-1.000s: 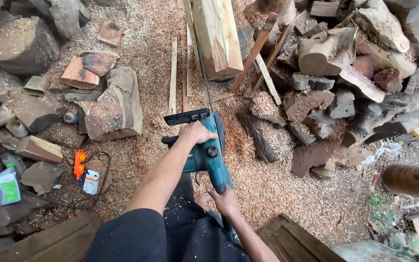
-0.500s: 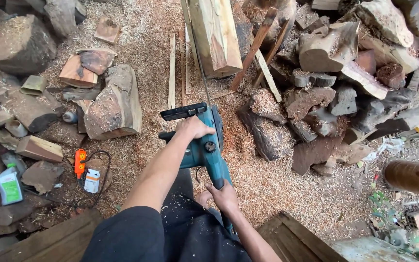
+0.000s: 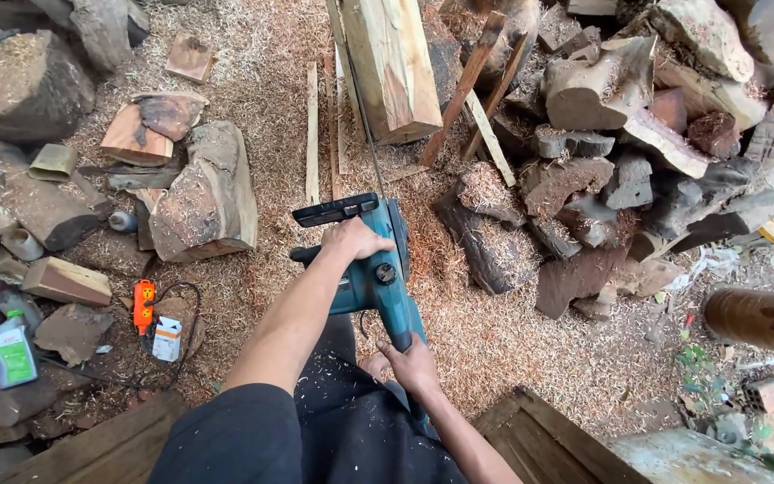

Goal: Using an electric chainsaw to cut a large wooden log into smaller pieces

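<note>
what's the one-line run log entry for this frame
left hand: grips front handle of teal chainsaw | right hand: grips rear handle | bar: pointing at pale squared timber block | ground: sawdust

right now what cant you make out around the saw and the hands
Head view only:
- Chainsaw bar: seen edge-on, too thin to tell whether it touches the pale timber block.
- Right hand grip: fingers wrap under the rear handle, hidden.
- Left hand: covers the front handle.

Teal chainsaw (image 3: 376, 269), gripped at both handles, bar pointing toward upright squared timber (image 3: 393, 67).
</note>
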